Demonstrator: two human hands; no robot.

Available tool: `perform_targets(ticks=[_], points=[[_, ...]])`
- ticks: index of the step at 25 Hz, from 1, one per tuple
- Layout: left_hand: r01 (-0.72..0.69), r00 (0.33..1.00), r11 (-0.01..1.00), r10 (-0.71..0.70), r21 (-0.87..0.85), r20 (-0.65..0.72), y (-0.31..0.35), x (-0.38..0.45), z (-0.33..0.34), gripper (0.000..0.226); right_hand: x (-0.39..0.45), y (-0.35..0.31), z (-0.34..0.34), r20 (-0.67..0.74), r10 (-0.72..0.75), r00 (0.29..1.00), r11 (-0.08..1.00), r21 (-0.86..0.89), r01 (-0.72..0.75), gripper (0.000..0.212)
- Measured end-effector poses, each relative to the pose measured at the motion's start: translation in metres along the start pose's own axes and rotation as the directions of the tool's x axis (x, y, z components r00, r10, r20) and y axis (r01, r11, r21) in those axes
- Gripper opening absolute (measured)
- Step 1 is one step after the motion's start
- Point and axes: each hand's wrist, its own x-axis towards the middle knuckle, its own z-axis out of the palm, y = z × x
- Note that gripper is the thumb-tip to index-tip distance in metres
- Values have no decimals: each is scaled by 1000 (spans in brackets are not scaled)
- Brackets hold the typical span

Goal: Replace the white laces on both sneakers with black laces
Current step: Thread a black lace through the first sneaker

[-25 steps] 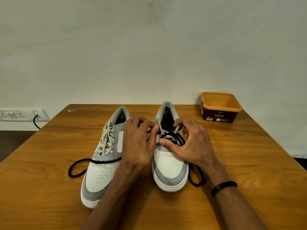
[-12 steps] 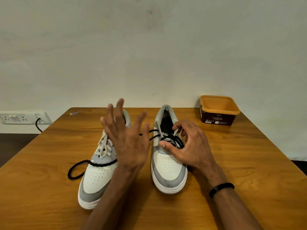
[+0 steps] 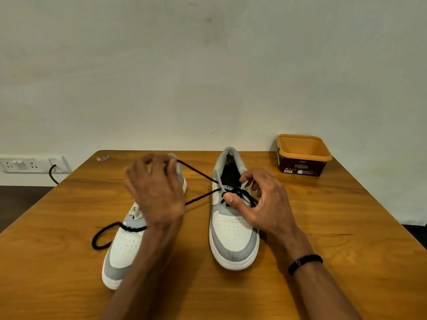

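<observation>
Wall socket strip [image 3: 30,163] with a black cable plugged in, off the tabletop's [image 3: 346,239] far-left corner. Left sneaker [image 3: 124,248], white and grey, left of the tabletop's centre, long axis running near-to-far, toe toward the near edge, heel toward the far edge; white lace [image 3: 136,212] partly visible in its eyelets, mostly hidden by the left forearm. Black lace [image 3: 196,199] loops on the wood left of this sneaker, crosses its vamp, passes behind the left hand and runs taut right to the other shoe's eyelets. Left hand [image 3: 154,192] raised over the left sneaker's heel area, fingertips pinching one black lace end, strand stretched diagonally to the right sneaker's top eyelets. Right sneaker [image 3: 233,234] at tabletop centre, parallel to the first, toe to the near edge, heel opening to the far edge, black lace crossed through its eyelets. Right hand [image 3: 265,204] on the laced area, thumb pressing the black crossings, index curled pinching lace near the tongue. Black wristband [image 3: 305,262] on right wrist. Open orange-and-brown plastic tub [image 3: 302,155] at far-right corner, well apart from the sneakers.
</observation>
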Motion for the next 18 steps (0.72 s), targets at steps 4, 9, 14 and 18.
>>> perform_targets(ticks=[4, 9, 14, 18], points=[[71, 995, 997, -72, -9, -76, 8, 1, -5, 25, -2, 1, 2, -17, 5, 1000, 995, 102, -4, 61], [-292, 899, 953, 304, -87, 316, 28, -28, 9, 13, -1, 2, 3, -54, -2, 999, 980, 198, 12, 64], [-213, 929, 973, 175, 87, 326, 23, -19, 8, 23, -1, 3, 4, -60, 9, 998, 980, 200, 3, 65], [84, 986, 983, -105, 164, 125, -1, 3, -1, 28, -1, 4, 6, -71, 29, 997, 976, 216, -13, 64]])
